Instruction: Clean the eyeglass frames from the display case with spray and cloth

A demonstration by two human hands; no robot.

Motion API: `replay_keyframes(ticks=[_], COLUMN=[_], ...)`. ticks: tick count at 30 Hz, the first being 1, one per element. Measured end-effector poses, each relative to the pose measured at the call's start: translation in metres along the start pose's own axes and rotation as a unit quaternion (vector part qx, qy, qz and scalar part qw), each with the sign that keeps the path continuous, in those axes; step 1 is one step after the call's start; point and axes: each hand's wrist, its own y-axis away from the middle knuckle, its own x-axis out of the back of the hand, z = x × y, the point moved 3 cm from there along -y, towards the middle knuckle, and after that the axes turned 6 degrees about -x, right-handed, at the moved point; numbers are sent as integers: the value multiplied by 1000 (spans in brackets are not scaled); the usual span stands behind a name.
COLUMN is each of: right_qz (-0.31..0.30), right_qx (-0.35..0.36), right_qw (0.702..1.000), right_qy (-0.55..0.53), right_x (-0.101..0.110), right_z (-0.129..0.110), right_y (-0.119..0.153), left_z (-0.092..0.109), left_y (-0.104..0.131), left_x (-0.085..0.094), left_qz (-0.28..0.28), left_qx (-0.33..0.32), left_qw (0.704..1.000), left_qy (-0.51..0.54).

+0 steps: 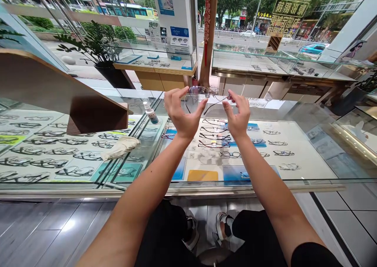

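Arms [156, 172] extended; left hand [183, 116] and right hand [238, 116] hold eyeglasses [203, 90] above the desk [315, 157]; fingers [176, 94] slightly parted, pinching either side.

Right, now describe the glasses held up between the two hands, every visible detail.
The glasses have thin rims, clear-looking lenses, one with a bluish-violet sheen, and slim dark temples that look unfolded, slanting down toward the person. They are held up roughly level, above the glass counter, with the left grip at one end and the right grip at the other. The rim material is unclear.
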Motion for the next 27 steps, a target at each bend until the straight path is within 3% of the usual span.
replay_keyframes(ticks=[9, 14, 21, 27], right_qz=[28, 16, -39, -78], right_qx=[-17, -60, -178, -223], right_qw=[998, 988, 939, 894], right_qy=[-58, -142, -292, -380], right_x=[11, 12, 8, 1], right_z=[-14, -18, -10, -1], right_y=[11, 14, 11, 10], left_z=[-5, -1, -1, -4], left_y=[6, 8, 10, 7], left_x=[0, 7, 8, 8], left_qz=[-3, 10, 0, -32], left_qx=[-6, -50, -66, -39], left_qw=[999, 998, 996, 996], left_qy=[45, 35, 55, 77])
